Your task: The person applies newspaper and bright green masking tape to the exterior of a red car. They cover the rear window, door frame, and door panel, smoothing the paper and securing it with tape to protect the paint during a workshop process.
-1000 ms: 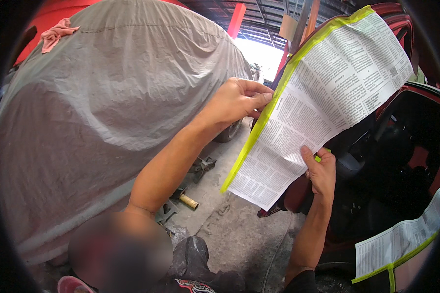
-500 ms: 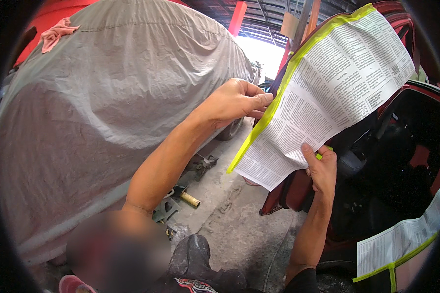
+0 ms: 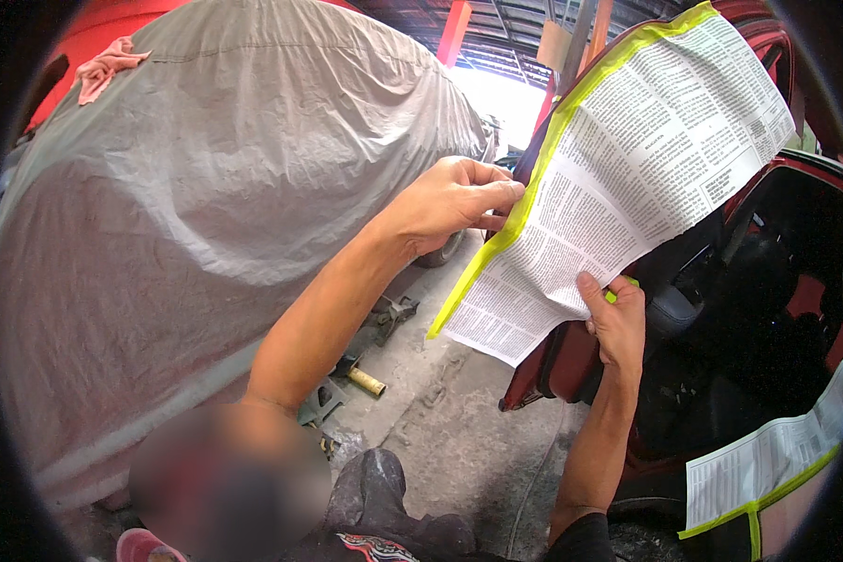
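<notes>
A printed newspaper sheet [image 3: 646, 150] hangs along the edge of an open dark red car door, its left border lined with yellow masking tape [image 3: 490, 251]. My left hand [image 3: 459, 201] is closed at that taped border, thumb on the tape and fingers partly hidden behind the edge. The tape's lower end dangles free below it. At the sheet's lower right edge, my right hand [image 3: 618, 318] pinches the paper with the thumb in front. Something bright yellow, probably the tape roll, peeks out behind that hand's fingers; most of it is hidden.
A vehicle under a grey cover [image 3: 234, 159] fills the left side, with a pink cloth [image 3: 109, 69] on top. Metal parts and a yellowish cylinder [image 3: 366, 381] lie on the concrete floor [image 3: 459, 421]. At lower right, more taped newspaper [image 3: 759, 468] covers part of the red car.
The sheet's lower taped end has shifted slightly left and down. Both hands keep nearly the same place and the same hold.
</notes>
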The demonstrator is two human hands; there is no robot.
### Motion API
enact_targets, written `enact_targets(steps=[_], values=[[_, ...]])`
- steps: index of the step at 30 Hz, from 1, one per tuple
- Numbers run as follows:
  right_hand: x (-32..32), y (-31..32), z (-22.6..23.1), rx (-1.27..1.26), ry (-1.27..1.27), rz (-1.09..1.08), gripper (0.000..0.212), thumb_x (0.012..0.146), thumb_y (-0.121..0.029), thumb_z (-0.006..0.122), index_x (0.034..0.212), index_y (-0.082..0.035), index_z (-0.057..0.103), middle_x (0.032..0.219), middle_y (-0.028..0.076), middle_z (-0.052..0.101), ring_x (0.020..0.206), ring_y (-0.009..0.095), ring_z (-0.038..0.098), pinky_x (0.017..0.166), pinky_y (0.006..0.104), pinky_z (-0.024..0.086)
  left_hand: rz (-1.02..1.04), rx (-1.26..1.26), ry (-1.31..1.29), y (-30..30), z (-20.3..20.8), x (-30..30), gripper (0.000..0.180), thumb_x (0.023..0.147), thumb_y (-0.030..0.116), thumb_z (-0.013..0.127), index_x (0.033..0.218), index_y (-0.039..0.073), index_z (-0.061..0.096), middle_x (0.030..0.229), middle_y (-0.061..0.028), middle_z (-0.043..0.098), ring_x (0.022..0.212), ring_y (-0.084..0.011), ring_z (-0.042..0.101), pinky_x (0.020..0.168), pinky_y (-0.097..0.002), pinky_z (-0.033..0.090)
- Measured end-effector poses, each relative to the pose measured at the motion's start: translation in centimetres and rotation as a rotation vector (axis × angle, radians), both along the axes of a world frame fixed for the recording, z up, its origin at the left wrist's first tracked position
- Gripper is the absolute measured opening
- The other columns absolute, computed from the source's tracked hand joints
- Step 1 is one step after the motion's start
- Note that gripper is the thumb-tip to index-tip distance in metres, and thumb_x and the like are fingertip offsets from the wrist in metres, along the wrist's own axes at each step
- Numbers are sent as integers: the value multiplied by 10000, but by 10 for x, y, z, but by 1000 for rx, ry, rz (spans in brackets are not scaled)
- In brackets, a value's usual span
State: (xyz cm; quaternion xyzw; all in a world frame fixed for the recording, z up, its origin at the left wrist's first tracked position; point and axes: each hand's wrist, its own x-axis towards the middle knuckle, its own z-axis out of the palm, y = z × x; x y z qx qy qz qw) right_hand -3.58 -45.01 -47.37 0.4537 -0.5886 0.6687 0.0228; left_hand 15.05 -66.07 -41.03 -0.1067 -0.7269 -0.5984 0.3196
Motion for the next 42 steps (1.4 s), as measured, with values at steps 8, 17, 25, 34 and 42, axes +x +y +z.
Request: enact_targets(steps=[8,17,25,34,42], values=[[-3,0,2,75,50,-87,277,939,-232,792,967,37,733,732,9,676,469,27,443,406,207,315,362,-171,316,-13,-23,-20,294,1024,261,654,1059,-21,727,994,-97,683,1001,-168,674,843,-310,588],[3,3,5,69,4,-65,275,934,-226,796,974,39,732,739,10,675,481,29,454,412,209,324,196,-23,109,7,1,-10,352,1031,319,652,1161,3,736,988,-74,742,879,-138,687,776,-301,577],[0,2,2,52,22,-60,261,937,-220,790,984,32,738,742,9,679,479,33,449,409,216,318,209,-4,118,5,-1,-13,360,989,307,708,1158,-10,734,1043,-90,750,937,-159,705,781,-328,587],[-1,4,2,75,29,-75,274,931,-237,798,964,27,737,728,13,676,459,31,443,399,219,315,160,-4,55,0,4,-9,346,1004,297,695,1148,-17,702,1061,-79,725,926,-155,697,816,-336,604],[2,0,2,38,-4,-50,284,911,-221,821,982,48,761,731,-8,678,495,33,458,434,236,318,158,1,58,-1,1,-11,333,993,291,711,1127,-14,721,1044,-86,731,913,-153,699,800,-344,604]])
